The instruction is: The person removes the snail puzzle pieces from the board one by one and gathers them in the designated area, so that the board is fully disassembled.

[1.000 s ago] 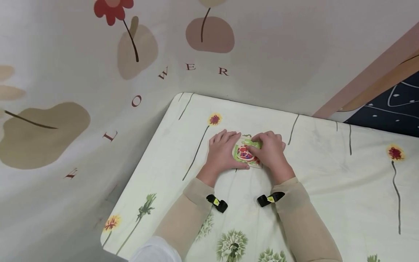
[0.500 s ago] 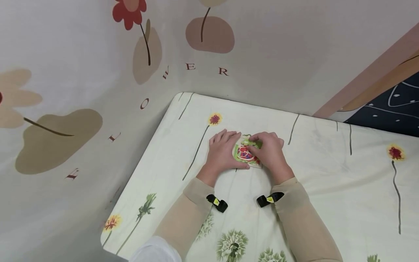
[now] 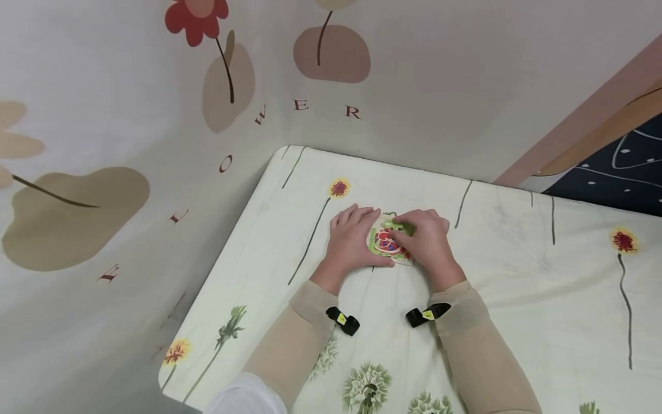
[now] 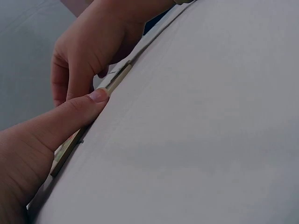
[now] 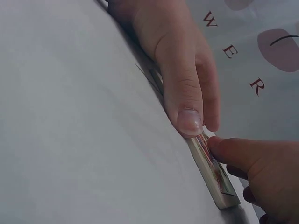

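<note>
A small flat wooden puzzle board [image 3: 381, 245] with a red, green and purple picture lies on the flowered cloth in the head view. My left hand [image 3: 351, 238] holds the board from its left side, thumb along the near edge and fingers spread toward the far edge. From the right, my right hand [image 3: 430, 241] reaches over it, thumb and forefinger bent together on a green puzzle piece [image 3: 389, 224] near the top. In the right wrist view, the board's thick pale edge [image 5: 205, 175] shows under the left thumb. The right fingertips partly hide the piece.
A cloth printed with flowers [image 3: 548, 299] covers the table. Behind and to the left hang pale curtains [image 3: 439, 86] with printed letters. Black wrist cameras [image 3: 343, 321] are strapped over both sleeves. A dark patterned fabric [image 3: 620, 167] shows at the right.
The right forefinger has shifted slightly left on the board, uncovering more of the hand's far side. The left hand and the board stay put. The left curtain sways.
</note>
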A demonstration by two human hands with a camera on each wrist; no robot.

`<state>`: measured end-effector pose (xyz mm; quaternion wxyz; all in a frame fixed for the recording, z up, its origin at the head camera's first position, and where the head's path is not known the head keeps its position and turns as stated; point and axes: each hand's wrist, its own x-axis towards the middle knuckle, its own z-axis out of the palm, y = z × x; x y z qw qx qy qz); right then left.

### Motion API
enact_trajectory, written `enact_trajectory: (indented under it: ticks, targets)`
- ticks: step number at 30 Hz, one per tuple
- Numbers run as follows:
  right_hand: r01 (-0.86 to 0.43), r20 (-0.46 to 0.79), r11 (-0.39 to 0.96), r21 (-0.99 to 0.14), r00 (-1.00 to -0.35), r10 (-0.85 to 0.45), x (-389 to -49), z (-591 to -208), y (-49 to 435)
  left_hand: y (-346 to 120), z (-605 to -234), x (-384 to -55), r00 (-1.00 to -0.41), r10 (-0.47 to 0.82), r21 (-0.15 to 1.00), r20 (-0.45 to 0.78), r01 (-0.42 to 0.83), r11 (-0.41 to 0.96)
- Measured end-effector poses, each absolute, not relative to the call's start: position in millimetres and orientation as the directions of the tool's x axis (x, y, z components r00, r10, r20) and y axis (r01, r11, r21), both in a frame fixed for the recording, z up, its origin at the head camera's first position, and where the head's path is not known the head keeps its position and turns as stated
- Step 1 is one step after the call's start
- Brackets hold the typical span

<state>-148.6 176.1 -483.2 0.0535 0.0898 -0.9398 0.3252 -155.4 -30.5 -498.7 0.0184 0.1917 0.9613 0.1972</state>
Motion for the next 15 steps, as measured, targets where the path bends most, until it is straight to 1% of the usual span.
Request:
enact_trajectory:
  ticks: [4, 10, 15]
  targets:
    - [-0.234, 0.216, 0.768, -0.596, -0.968, -0.127, -146.9, -485.6, 178.8, -30.4, -498.6, -155.2, -0.926, 0.374, 0.388, 0.043, 0.361, 0.848]
    - [-0.290, 0.319, 0.728, -0.621, -0.942, -0.103, -141.9, -490.5, 188.0, -30.3, -498.4, -155.2, -0.925, 0.378, 0.389, 0.043, 0.364, 0.846]
    - [-0.307, 0.361, 0.694, -0.652, -0.930, -0.073, -136.4, -495.2, 197.4, -30.7, -497.7, -155.1, -0.925, 0.379, 0.384, 0.040, 0.365, 0.848]
